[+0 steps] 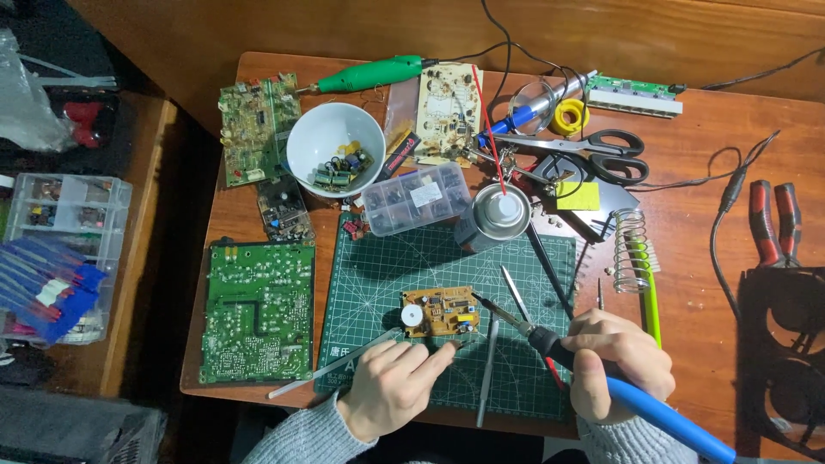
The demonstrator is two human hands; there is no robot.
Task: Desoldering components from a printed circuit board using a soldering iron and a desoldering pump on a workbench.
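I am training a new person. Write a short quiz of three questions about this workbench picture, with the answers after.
1. True or false: the right hand holds a blue-handled soldering iron.
2. The left hand is nearest to: A) white bowl B) small yellow circuit board C) scissors
3. What colour is the cutting mat under the small board?

Key: 1 true; 2 B; 3 green.

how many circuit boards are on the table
6 in view. Small tan board by the left hand; large green board left of the mat; green board top left; small dark board under it; cream board top centre; narrow green board top right. Others may be hidden.
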